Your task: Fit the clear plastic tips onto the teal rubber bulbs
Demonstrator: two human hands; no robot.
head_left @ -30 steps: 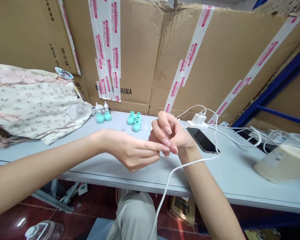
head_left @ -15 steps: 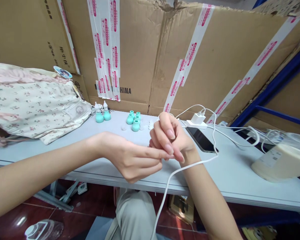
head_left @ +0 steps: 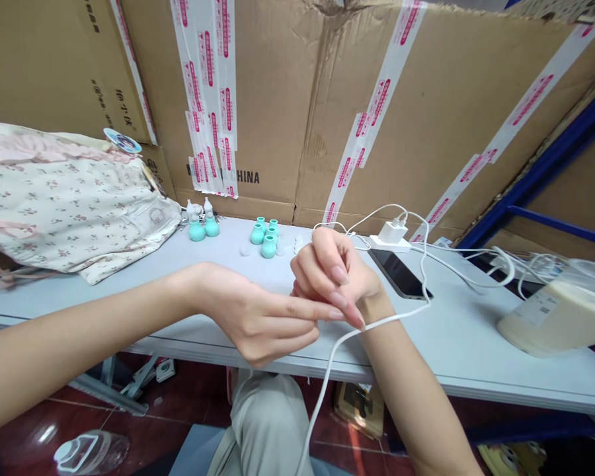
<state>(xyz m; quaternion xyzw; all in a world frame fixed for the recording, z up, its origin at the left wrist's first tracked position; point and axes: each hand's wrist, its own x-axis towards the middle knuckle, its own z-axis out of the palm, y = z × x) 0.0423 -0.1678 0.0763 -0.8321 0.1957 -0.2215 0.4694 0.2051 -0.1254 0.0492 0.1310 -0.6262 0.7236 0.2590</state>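
Observation:
My left hand [head_left: 258, 314] reaches in from the left above the front edge of the table, its fingers stretched out to the right and lying together. Its index fingertip touches my right hand [head_left: 332, 274]. The right hand is closed, with its fingers curled inward and its fingertips against that left fingertip. Whether something small sits between the fingers is hidden. Across my right wrist runs a white cable [head_left: 384, 322]. Behind the hands stand several mint-green bulbs [head_left: 268, 247] with open tops. Two more green bulbs [head_left: 197, 230] farther left carry clear pointed tips.
A floral cloth bag [head_left: 69, 205] lies at left. On the right are a phone [head_left: 399, 272], a white charger [head_left: 393, 231] on a power strip, and a tub of cream-coloured contents [head_left: 550, 317]. Cardboard [head_left: 277, 99] walls the back. A plastic bottle [head_left: 94, 453] is on the floor.
My right hand has shifted slightly left and down, its fingertips still at the left index fingertip. The left hand has barely moved. The camera view has shifted slightly.

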